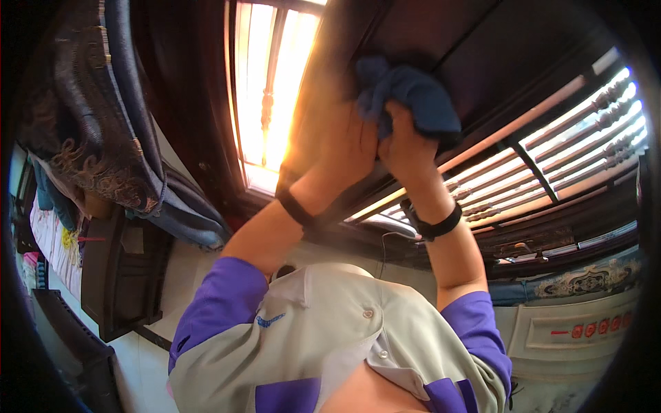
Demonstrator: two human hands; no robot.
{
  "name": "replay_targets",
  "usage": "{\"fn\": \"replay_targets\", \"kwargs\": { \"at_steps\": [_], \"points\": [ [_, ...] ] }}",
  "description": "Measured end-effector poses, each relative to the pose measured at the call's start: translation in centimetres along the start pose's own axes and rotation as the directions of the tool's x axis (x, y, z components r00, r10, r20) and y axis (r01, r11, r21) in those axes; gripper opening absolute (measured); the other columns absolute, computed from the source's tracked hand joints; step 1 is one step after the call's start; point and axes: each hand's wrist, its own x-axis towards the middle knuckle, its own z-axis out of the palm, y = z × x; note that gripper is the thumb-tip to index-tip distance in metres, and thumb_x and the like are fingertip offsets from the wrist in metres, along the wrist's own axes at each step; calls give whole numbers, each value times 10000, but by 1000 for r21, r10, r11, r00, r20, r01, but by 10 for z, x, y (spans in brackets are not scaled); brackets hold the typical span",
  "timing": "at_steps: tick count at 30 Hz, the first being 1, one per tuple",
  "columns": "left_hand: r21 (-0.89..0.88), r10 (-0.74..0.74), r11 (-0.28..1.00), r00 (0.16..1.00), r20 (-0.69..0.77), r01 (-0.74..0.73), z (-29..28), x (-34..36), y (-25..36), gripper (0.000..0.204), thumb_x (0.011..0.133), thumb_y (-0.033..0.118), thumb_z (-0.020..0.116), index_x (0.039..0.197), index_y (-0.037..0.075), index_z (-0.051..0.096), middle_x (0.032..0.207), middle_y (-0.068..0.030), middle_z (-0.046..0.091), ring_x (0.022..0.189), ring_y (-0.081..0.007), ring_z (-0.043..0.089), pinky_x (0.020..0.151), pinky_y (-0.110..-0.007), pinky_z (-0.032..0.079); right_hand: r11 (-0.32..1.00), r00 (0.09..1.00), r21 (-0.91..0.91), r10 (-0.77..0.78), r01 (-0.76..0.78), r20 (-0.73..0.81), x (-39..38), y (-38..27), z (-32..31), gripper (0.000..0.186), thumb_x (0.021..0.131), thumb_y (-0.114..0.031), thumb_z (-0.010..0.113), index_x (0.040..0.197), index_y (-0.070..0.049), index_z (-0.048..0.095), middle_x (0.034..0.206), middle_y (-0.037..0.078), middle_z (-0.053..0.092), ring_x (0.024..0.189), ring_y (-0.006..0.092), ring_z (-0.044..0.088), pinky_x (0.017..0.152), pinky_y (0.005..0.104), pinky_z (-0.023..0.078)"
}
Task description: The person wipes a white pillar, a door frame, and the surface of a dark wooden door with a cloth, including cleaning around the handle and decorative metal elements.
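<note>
A crumpled blue cloth point(420, 100) lies against a dark wooden panel point(475, 41) above me. My right hand point(407, 148) is closed round the cloth's lower part, the thumb side toward the middle. Close beside it, my left hand point(344, 144) reaches up to the cloth's left fold, its fingers together and closed on that edge. Glare from the window softens the left fingertips. Both arms are raised, with a dark band on the left wrist and a black watch-like band point(441, 224) on the right.
A bright barred window point(265, 89) stands left of the hands, and slatted shutters point(551, 162) slope off to the right. Blue-grey curtains point(103, 117) hang at the far left, above dark wooden furniture point(124, 275). A thin cable point(383, 255) hangs below the right-hand shutters.
</note>
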Motion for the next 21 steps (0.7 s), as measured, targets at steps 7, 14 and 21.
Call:
{"fn": "replay_targets", "kwargs": {
  "at_steps": [7,14,21],
  "points": [
    [11,-469,838,708,528,546,40,-204,-25,437,898,230,466,1290,38,453,1346,-126,454,1212,-304,421,1043,-452,272,845,870,422,97,-328,483,-107,-35,55,263,830,-188,515,1054,-93,615,1081,161,581,1009,357,527,899,432,413],
    [-192,-708,382,419,568,904,35,-312,-20,395,791,94,539,1169,-17,502,1162,-190,543,1114,-392,464,979,-425,349,897,525,222,14,-383,851,-262,-63,141,369,889,-321,426,1139,-108,594,1202,146,560,1076,360,532,910,439,422],
    [382,-637,771,629,446,509,32,-268,-10,509,806,230,598,1186,-66,436,1115,-265,504,1094,-418,445,993,-471,292,962,773,242,-57,-128,632,-197,-58,75,231,806,-142,510,1005,-154,626,782,97,637,710,274,620,578,369,482]
  ]
}}
